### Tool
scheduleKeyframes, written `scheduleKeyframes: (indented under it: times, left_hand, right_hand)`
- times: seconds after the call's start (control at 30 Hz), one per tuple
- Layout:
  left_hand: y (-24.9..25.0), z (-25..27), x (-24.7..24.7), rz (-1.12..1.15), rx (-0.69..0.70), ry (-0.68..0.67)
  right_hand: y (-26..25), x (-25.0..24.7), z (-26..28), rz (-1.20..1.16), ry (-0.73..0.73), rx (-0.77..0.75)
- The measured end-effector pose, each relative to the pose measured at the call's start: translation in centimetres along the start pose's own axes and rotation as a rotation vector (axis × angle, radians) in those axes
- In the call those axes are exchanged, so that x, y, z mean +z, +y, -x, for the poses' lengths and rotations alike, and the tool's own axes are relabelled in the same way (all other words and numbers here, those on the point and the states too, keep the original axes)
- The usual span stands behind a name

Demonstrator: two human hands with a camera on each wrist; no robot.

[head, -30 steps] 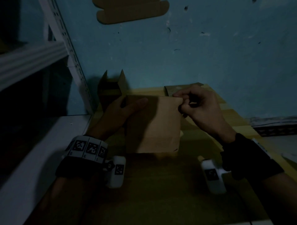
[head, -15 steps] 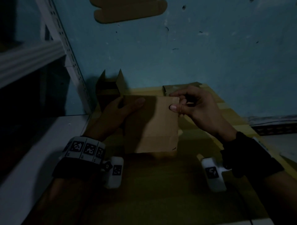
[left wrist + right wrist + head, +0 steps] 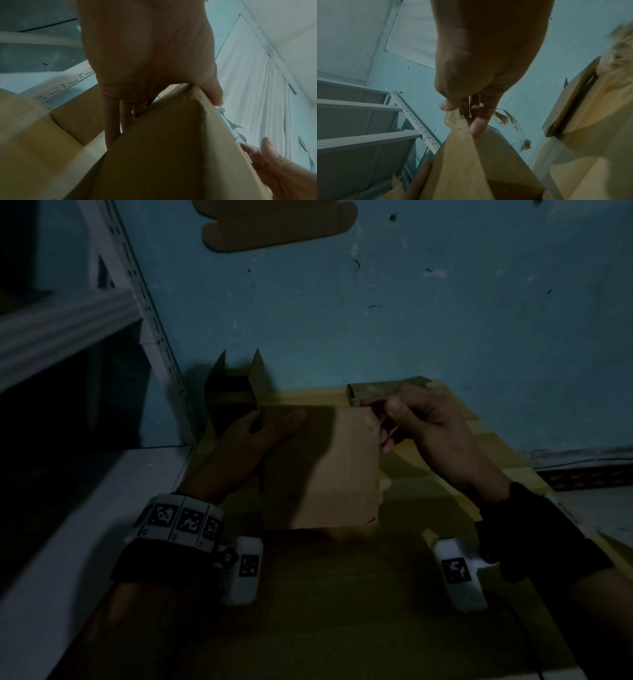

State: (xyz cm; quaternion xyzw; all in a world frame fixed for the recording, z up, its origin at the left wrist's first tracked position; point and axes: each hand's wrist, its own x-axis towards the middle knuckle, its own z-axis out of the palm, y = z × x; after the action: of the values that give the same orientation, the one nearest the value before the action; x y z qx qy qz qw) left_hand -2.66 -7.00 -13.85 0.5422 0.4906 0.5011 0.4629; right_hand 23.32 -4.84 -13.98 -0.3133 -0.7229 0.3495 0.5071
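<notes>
A flat brown cardboard box [image 3: 322, 470] stands upright on the wooden table [image 3: 342, 611]. My left hand [image 3: 253, 436] grips its left edge, with the thumb across the front face and the fingers behind. In the left wrist view the left hand [image 3: 147, 54] clasps the box [image 3: 154, 155] at its top corner. My right hand [image 3: 411, 419] pinches the box's top right corner with thumb and fingertips. The right wrist view shows the right hand [image 3: 481, 67] holding a thin edge of the box [image 3: 464, 162] between its fingers.
A small open carton [image 3: 233, 395] stands at the back left against the blue wall. A folded cardboard piece [image 3: 383, 388] lies behind the right hand. A white metal rack [image 3: 144, 302] rises on the left, above a white ledge [image 3: 68, 525].
My right hand's fingers have shifted their pinch at the box's top right corner. The left hand and the box have stayed put.
</notes>
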Motion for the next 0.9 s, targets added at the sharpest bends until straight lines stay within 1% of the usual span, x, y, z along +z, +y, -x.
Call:
scheduleKeyframes:
  times: [0.07, 0.17, 0.2, 0.3, 0.4, 0.67, 0.77, 0.83, 0.9]
  left_hand:
    - [-0.01, -0.06, 0.08, 0.010, -0.001, -0.002]
    - [-0.01, -0.11, 0.22, -0.008, 0.005, 0.001]
    - [0.04, -0.04, 0.25, -0.010, 0.010, -0.003]
    - [0.07, 0.10, 0.24, -0.021, 0.009, -0.004]
    - [-0.03, 0.12, 0.14, -0.042, 0.009, -0.006]
    - [0.07, 0.30, 0.02, -0.023, 0.008, -0.010]
    - [-0.08, 0.13, -0.08, -0.001, -0.001, -0.001]
    - [-0.15, 0.10, -0.08, 0.006, 0.004, -0.006]
    - [-0.24, -0.04, -0.08, 0.011, -0.002, 0.000]
  right_hand:
    - [-0.15, 0.31, 0.06, 0.052, 0.006, 0.004]
    - [0.06, 0.61, -0.04, 0.270, 0.019, -0.019]
    - [0.01, 0.62, -0.14, 0.302, 0.025, -0.021]
    - [-0.11, 0.32, -0.51, 0.241, 0.021, -0.007]
    - [-0.05, 0.15, -0.59, 0.180, -0.018, -0.015]
    - [0.15, 0.26, -0.62, 0.229, -0.018, -0.073]
    - [-0.14, 0.22, -0.40, 0.174, -0.013, -0.085]
    - [-0.37, 0.12, -0.24, 0.092, -0.014, -0.064]
    - [-0.43, 0.22, -0.15, 0.088, -0.011, -0.018]
